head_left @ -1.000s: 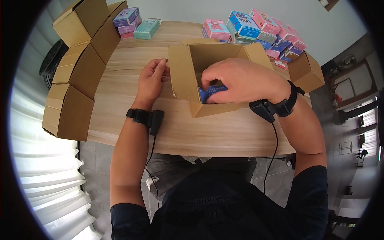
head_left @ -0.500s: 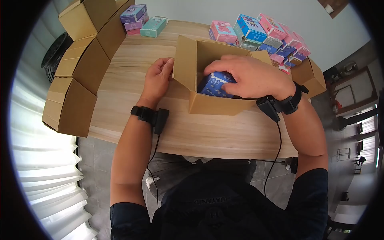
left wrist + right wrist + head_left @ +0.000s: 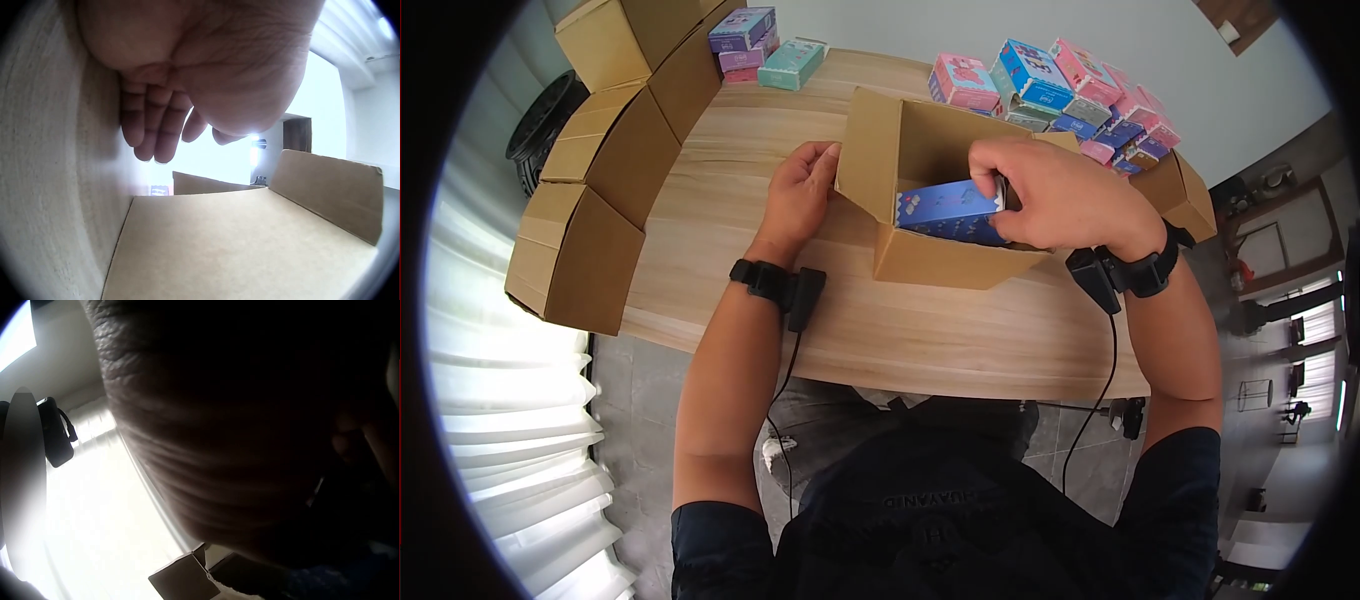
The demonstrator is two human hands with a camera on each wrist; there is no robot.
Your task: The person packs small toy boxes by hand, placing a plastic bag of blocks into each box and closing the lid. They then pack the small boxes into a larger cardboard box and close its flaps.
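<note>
Wood-grain tabletop point(image 3: 950, 345), pale curtain point(image 3: 520, 440) at left, plain wall behind. The right end of a blue box point(image 3: 948, 203) is gripped between the thumb and bent fingers of the right hand point(image 3: 1065, 195); the spacing is narrow, set by the box. The left hand point(image 3: 798, 200) is loosely relaxed and empty beside the left flap point(image 3: 870, 150) of the open carton point(image 3: 950, 262); whether the flap is touched cannot be told.

Change noted: over the last half second the blue box has been turned, so that a long narrow side is now shown at the carton's mouth, and the grip has been shifted to its right end. Judged: the box is better exposed, though still inside the carton. Its room to move is limited by the walls and flaps; the right wrist view is too dark to help.

Further out, closed cartons point(image 3: 590, 130) are lined up at left. A purple box point(image 3: 742, 30) and a teal box point(image 3: 793, 64) are seen at the far left, with a pink box point(image 3: 965, 82) and other small boxes piled at the far right.
</note>
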